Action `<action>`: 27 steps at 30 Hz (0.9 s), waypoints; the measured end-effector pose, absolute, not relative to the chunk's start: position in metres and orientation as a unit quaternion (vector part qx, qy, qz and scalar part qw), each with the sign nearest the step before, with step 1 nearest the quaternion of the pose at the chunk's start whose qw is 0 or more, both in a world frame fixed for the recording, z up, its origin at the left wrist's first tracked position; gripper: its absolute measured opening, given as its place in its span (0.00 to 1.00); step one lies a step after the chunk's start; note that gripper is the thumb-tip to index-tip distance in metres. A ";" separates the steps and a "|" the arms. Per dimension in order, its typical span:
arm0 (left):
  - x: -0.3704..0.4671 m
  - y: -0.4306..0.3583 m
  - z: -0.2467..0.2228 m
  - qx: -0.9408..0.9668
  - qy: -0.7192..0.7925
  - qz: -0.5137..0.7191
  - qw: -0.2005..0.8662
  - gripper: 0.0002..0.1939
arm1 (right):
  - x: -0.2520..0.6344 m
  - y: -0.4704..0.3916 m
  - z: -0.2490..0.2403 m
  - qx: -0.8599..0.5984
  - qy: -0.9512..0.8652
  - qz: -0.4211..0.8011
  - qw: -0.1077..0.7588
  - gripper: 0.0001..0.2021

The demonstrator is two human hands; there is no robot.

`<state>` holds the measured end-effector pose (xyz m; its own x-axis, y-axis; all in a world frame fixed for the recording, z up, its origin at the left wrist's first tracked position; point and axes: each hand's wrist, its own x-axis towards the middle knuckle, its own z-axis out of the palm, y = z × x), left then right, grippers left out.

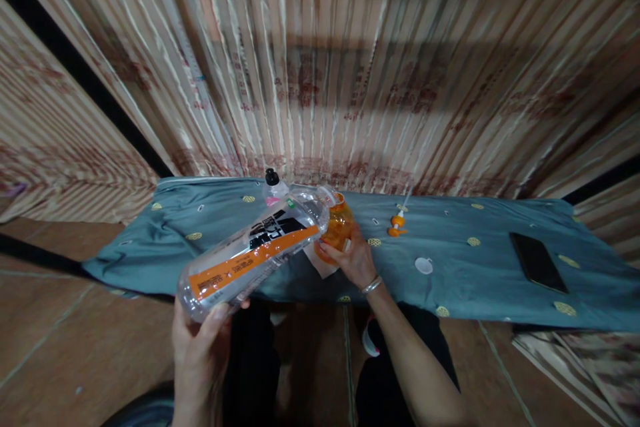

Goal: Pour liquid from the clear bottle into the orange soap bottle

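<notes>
My left hand (205,333) is wrapped round the base of a big clear plastic bottle (240,267) with an orange, white and black label. The bottle tilts to the right, its neck at the mouth of an orange see-through bottle (339,223). Around that smaller bottle my right hand (357,257) is closed, steadying it over the cloth. Whether liquid runs between the two mouths I cannot make out. A pale sheet of paper (325,268) lies beneath the orange bottle. An orange pump top (397,223) with a clear tube rests to the right.
A patterned teal cloth (440,227) covers the low table. On it are a white round cap (424,265), a black phone (537,261) at the right and a black-capped bottle (273,187) behind the big bottle. A striped curtain (320,80) hangs behind.
</notes>
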<state>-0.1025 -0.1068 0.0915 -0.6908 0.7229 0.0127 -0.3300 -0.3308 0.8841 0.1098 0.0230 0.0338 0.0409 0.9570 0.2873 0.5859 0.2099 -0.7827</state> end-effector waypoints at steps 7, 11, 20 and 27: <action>-0.099 -0.108 0.092 0.226 0.468 0.788 0.329 0.33 | 0.111 0.023 0.033 -0.589 -0.655 0.226 0.416 0.34; -0.099 -0.108 0.093 0.229 0.467 0.788 0.330 0.33 | 0.111 0.023 0.035 -0.585 -0.658 0.231 0.414 0.34; -0.099 -0.107 0.092 0.225 0.480 0.781 0.331 0.29 | 0.112 0.024 0.034 -0.582 -0.660 0.236 0.412 0.34; -0.098 -0.107 0.091 0.226 0.481 0.782 0.325 0.27 | 0.112 0.024 0.035 -0.579 -0.663 0.242 0.409 0.33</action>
